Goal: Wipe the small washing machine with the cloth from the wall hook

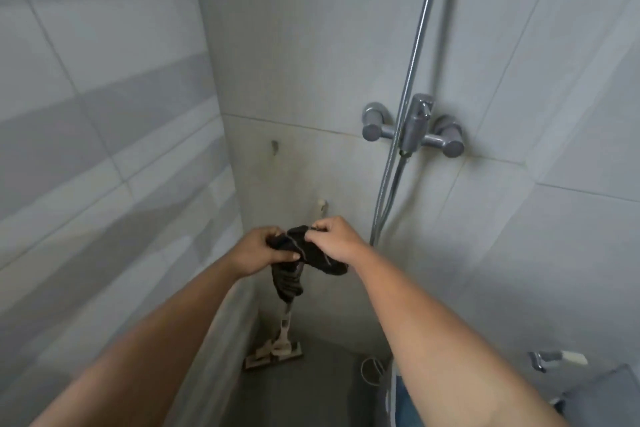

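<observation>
Left hand and right hand each pinch an edge of the dark crumpled fabric cloth just below the small pale plastic wall hook, probably spreading it for wiping; washing machine not clearly visible.

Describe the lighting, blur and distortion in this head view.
Head view: soft, even light with broad diagonal shadow bands on the left tiles; wide-angle bending of tile lines and the hose; mild overall softness; the dark cloth between left hand and right hand shows little detail.
</observation>
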{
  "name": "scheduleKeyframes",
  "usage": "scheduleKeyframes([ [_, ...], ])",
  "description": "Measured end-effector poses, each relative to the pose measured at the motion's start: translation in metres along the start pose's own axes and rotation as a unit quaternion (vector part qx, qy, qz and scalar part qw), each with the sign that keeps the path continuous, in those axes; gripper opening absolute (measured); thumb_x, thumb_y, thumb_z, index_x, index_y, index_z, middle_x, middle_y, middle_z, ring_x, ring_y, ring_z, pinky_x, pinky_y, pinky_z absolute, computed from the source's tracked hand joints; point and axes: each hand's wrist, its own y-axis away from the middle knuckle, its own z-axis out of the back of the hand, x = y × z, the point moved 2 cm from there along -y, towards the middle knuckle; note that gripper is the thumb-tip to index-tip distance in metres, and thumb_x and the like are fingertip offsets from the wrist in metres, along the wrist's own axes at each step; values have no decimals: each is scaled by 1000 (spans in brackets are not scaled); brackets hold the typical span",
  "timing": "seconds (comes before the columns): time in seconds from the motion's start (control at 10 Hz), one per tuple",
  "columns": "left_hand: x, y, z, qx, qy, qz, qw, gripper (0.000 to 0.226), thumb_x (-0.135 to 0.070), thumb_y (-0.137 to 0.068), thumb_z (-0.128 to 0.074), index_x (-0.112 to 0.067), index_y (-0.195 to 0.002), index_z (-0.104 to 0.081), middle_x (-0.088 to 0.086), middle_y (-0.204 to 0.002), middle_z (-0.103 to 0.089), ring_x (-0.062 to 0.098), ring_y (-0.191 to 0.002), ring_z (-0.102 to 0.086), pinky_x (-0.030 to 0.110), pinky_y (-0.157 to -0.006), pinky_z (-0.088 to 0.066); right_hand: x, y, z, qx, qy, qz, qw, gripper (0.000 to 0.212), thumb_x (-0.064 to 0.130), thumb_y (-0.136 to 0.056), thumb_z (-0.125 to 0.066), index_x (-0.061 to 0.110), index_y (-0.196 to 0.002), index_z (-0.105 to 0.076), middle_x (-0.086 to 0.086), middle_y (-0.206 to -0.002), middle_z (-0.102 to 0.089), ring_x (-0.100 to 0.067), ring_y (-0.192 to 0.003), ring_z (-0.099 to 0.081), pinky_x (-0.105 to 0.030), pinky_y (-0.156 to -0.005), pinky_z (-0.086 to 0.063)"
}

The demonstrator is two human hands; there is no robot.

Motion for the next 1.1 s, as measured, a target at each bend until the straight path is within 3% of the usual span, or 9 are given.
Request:
scheduleKeyframes([
  [0.1, -27, -20, 40, 0, -25, -46, 999, 29, -17, -80, -88, -18, -76, -59, -9, -70, -64, 8, -70, -62, 26, -67, -45, 40, -30, 10, -65, 53, 57, 995, 31, 31, -84, -61, 2, -77, -66, -4, -65, -60, -24, -68, -63, -29, -59, -42],
  [0.2, -40, -51, 82, -11, -30, -59, 998, 22, -17, -86, -82, -15, -90, -60, -1, -84, -69, 15, -84, -64, 30, -73, -47, 68, -63, 22, -120, 63, 121, 983, 11, 23, -85, -61, 18, -89, -70, 1, -84, -72, -22, -83, -67, -29, -72, -51],
  [0.3, -48, -85, 116, -60, -37, -75, 995, 20, -6, -93, -72, -19, -94, -57, 3, -88, -71, 20, -85, -64, 29, -71, -46, 83, -96, 29, -131, 73, 177, 973, 29, 14, -89, -57, 32, -111, -64, -2, -94, -73, -19, -84, -68, -33, -80, -57],
  [0.5, -50, -161, 139, -220, -163, -143, 951, 11, -8, -91, -66, -17, -94, -61, 5, -95, -71, 23, -83, -66, 36, -76, -52, 92, -165, 18, -203, 260, 293, 897, 31, 10, -89, -56, 22, -114, -69, -7, -105, -64, -32, -89, -64, -43, -71, -56],
  [0.7, -27, -209, 123, -284, -243, -216, 902, 15, -1, -85, -64, -14, -94, -64, 2, -101, -63, 22, -84, -63, 37, -71, -52, 74, -194, 8, -196, 414, 282, 843, 36, 19, -89, -68, 17, -124, -63, -12, -116, -50, -34, -74, -62, -41, -56, -56],
  [0.8, -6, -214, 108, -298, -254, -236, 889, 14, -3, -91, -63, -14, -99, -66, -2, -104, -62, 18, -83, -64, 32, -68, -51, 57, -198, -2, -186, 435, 285, 833, 50, 21, -87, -72, 15, -134, -56, -14, -120, -49, -35, -83, -60, -42, -58, -57],
  [0.9, 16, -202, 88, -281, -205, -221, 911, 25, -13, -96, -64, -21, -120, -66, -5, -117, -64, 15, -98, -65, 28, -77, -51, 33, -192, -15, -164, 431, 260, 848, 59, 23, -90, -66, 17, -146, -47, -17, -123, -50, -39, -92, -60, -41, -64, -55],
  [1.0, 35, -184, 67, -259, -132, -219, 932, 56, -13, -97, -67, -22, -149, -48, -9, -146, -50, 10, -132, -48, 29, -110, -38, 14, -176, -23, -113, 397, 232, 881, 66, 35, -98, -54, 20, -156, -27, -17, -137, -42, -39, -106, -55, -45, -81, -55],
  [1.1, 49, -151, 46, -266, -62, -165, 948, 75, -13, -97, -68, -21, -160, -28, -8, -161, -27, 8, -147, -26, 33, -123, -19, 15, -140, -19, -136, 270, 199, 932, 65, 45, -96, -52, 29, -154, -27, -5, -138, -41, -30, -111, -58, -45, -86, -56],
])
